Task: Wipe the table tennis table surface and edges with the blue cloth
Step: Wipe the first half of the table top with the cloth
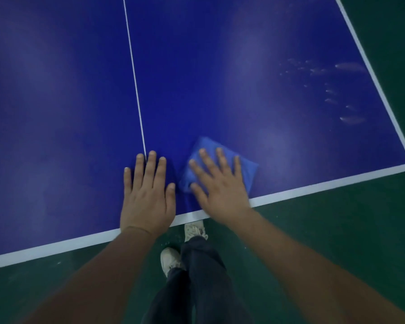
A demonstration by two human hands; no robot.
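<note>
The blue table tennis table [220, 78] fills the upper part of the head view, with a white centre line and white border. A folded blue cloth [248, 164] lies flat near the near edge, just right of the centre line. My right hand [220, 183] presses on the cloth with fingers spread and straight. My left hand [147, 192] rests flat on the bare table beside it, at the end of the centre line, its wrist over the white near edge [313, 185].
Pale smudges and streaks [337, 90] mark the table near its right edge. Green floor [337, 230] lies below and to the right of the table. My legs in dark trousers and white shoes [171, 258] stand close to the near edge.
</note>
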